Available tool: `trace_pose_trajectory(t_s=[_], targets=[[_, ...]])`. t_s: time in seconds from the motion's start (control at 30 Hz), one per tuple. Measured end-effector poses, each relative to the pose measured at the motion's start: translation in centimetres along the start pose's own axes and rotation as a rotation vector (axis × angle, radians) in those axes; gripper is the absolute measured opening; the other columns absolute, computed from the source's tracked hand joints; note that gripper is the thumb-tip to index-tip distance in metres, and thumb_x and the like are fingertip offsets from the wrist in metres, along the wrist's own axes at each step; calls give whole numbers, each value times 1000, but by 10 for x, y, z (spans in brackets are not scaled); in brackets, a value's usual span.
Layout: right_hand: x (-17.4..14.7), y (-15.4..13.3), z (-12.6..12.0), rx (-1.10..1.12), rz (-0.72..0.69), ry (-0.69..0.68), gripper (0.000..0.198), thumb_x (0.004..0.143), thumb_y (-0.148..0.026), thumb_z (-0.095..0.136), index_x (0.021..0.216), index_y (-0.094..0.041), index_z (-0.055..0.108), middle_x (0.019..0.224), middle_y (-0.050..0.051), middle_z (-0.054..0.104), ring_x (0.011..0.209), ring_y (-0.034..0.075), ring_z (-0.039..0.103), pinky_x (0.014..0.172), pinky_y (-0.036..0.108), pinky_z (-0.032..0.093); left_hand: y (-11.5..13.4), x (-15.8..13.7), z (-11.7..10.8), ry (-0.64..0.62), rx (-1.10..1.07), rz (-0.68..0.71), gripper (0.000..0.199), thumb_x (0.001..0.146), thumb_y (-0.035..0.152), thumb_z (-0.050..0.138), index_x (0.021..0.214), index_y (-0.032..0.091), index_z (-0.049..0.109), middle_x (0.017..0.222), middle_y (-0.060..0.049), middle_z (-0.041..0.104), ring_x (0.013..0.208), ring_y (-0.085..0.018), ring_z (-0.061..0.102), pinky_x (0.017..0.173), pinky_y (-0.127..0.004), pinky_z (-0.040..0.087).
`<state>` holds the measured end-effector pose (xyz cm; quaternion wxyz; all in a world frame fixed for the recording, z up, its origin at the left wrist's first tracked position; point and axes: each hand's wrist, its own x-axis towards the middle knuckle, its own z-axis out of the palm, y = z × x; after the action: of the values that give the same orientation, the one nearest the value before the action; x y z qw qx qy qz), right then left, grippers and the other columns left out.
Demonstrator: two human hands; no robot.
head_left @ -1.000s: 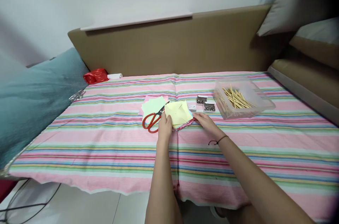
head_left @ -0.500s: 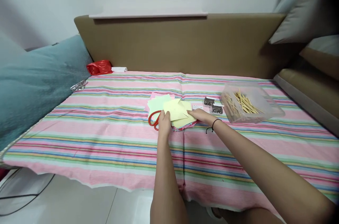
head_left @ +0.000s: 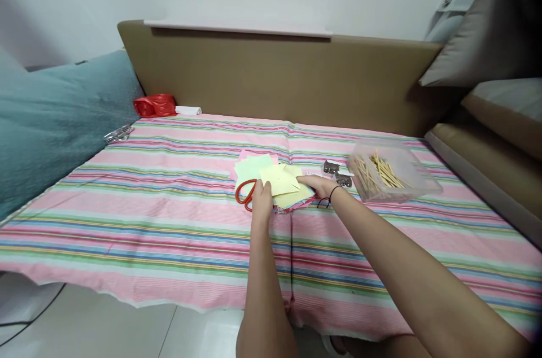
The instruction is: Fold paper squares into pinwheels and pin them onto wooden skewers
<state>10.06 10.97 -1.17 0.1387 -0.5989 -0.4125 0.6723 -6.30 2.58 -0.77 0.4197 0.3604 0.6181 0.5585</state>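
Fingers (head_left: 259,185) nearly closed — both hands (head_left: 263,199) (head_left: 320,186), pinching paper (head_left: 277,179) (yellow)

We seem to be in a home: we see a sofa (head_left: 262,78) with pillows (head_left: 470,39), striped cloth (head_left: 161,188) spread over it, and tiled floor (head_left: 122,330).

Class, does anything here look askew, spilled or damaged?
Askew: pale green paper sheets lie unevenly over pink paper, corners jutting out. The pale yellow paper square between the left hand and right hand shows thin lines, perhaps cuts. Nothing looks spilled.
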Motion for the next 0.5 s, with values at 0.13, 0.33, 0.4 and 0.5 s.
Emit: trace_pose_trajectory(t_s=[0.13,0.33,0.4,0.5], targets=[[-4,0,0,83,4,-88,24,85,-34,61,94,-12,64,76,6,72,63,16,67,63,30,56,-2,2,-2,23,7,-12,8,81,25,48,79,19,53,81,-5,62,86,-21,57,77,-30,43],[-18,8,1,190,-76,-115,25,77,-31,69,94,-14,65,74,7,75,64,17,70,64,27,57,-3,3,-3,50,-26,-23,7,80,25,50,77,20,52,78,-4,61,85,-21,57,76,-31,44],[-21,13,1,220,-100,-114,28,75,-32,71,96,-14,64,76,7,75,65,18,70,65,28,57,-1,3,-3,54,-57,-14,7,79,26,51,75,20,51,76,-3,60,84,-21,57,76,-31,45],[-24,20,1,258,-132,-91,28,73,-30,73,96,-15,64,76,6,75,64,17,70,62,28,57,4,0,-2,72,-119,16,10,79,27,54,73,21,49,75,-2,59,83,-20,58,75,-31,47]])
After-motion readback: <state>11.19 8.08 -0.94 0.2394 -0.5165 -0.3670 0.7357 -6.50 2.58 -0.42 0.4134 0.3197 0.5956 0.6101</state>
